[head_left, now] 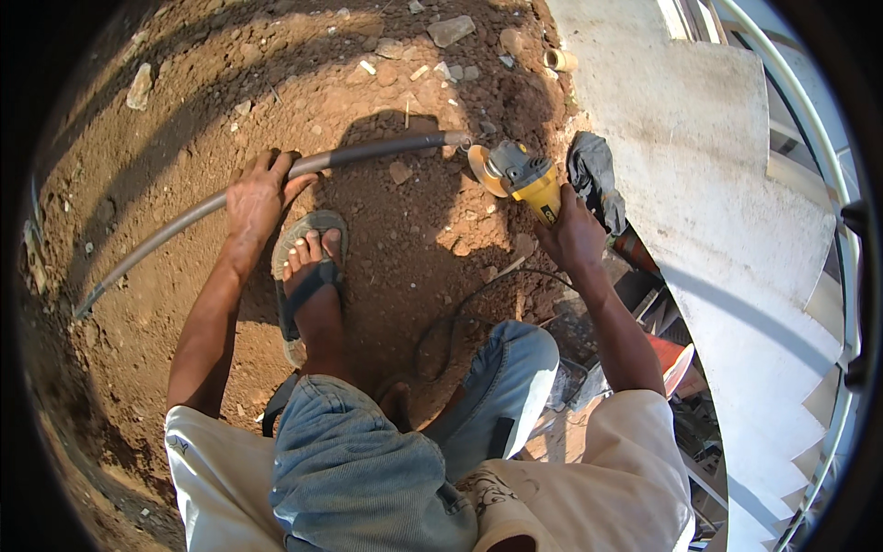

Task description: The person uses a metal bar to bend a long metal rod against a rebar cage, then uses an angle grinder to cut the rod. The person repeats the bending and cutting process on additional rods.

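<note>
The long grey pipe (276,179) is lying on the red dirt ground (405,267), pinned down by the left hand (253,198), which is pressed flat over it just above the sandalled foot (308,267). The yellow angle grinder (524,175) is gripped tight in the right hand (572,235), its disc held right at the pipe's end. For a clean cut, the disc is probably best kept square to the pipe, and the black cord (460,317) kept clear behind. A grey rag (593,175) is lying beside the concrete slab (699,156).
</note>
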A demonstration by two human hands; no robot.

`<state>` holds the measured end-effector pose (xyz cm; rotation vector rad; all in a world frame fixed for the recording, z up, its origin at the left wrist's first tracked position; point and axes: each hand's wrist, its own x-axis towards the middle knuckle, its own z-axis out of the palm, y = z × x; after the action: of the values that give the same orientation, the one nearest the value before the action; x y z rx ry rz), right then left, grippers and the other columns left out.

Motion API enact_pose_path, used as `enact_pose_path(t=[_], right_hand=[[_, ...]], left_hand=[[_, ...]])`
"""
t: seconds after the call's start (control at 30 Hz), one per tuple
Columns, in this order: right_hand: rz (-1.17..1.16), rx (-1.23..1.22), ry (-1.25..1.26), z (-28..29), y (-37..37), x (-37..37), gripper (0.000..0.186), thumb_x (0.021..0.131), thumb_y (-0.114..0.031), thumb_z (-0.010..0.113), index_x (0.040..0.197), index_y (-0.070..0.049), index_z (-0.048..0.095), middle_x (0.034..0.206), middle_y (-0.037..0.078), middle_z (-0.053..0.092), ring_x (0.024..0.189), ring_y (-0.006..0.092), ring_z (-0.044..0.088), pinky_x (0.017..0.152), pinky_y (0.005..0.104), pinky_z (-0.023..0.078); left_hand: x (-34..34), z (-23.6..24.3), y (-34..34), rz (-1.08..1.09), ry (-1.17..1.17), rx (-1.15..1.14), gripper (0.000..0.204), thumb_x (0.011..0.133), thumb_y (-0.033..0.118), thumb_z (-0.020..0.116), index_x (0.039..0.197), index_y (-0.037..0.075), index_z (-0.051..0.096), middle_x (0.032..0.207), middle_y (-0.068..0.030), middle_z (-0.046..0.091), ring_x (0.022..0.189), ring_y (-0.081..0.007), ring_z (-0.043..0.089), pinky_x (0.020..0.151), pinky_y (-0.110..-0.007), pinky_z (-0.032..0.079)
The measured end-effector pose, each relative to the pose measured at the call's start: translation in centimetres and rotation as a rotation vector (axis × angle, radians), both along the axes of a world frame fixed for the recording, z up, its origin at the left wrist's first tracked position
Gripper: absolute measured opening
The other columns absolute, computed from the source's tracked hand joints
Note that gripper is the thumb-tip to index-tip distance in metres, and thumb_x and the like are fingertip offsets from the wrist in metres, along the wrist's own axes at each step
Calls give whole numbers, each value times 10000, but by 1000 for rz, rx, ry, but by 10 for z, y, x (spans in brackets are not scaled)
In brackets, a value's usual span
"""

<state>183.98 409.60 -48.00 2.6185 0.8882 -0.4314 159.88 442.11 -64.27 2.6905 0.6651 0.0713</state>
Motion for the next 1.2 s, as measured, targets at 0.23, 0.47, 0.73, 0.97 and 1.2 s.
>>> enact_pose_path(t=[0.23, 0.47, 0.73, 0.97, 1.2], right_hand=[[-79, 55, 39, -15, 8, 8, 649, 720, -274, 737, 1228, -52, 399, 946, 198, 620, 827, 397, 637, 694, 479, 507], [-100, 66, 22, -11, -4, -2, 685, 707, -288, 747, 1245, -45, 401, 929, 195, 629, 802, 391, 641, 687, 472, 513], [-144, 64, 44, -21, 3, 0, 703, 696, -297, 762, 1247, -42, 405, 868, 183, 643, 752, 380, 650, 652, 460, 509], [-170, 149, 0, -9, 2, -1, 724, 683, -305, 781, 1253, -58, 409, 909, 195, 638, 789, 379, 648, 669, 460, 508], [-235, 87, 52, -7, -8, -18, 718, 696, -286, 774, 1259, -44, 401, 946, 197, 638, 804, 383, 642, 683, 462, 504]], left_hand=[[-1, 9, 1, -23, 39, -9, 386, 825, 491, 606, 994, 144, 606, 894, -54, 609, 710, -227, 652, 575, -395, 525], [2, 13, -1, 5, 35, 35, 297, 832, 384, 664, 992, 155, 564, 903, -75, 570, 696, -238, 651, 543, -377, 529], [-6, 17, -9, 5, 93, 48, 329, 807, 372, 694, 940, 133, 511, 904, -105, 548, 709, -260, 659, 543, -394, 534], [-7, 32, -17, 9, 101, -10, 306, 820, 397, 682, 868, 100, 628, 855, -103, 515, 606, -251, 583, 554, -412, 525], [-6, 38, -18, -21, -16, -70, 276, 842, 350, 668, 928, 97, 600, 910, -122, 577, 614, -262, 622, 501, -378, 512]])
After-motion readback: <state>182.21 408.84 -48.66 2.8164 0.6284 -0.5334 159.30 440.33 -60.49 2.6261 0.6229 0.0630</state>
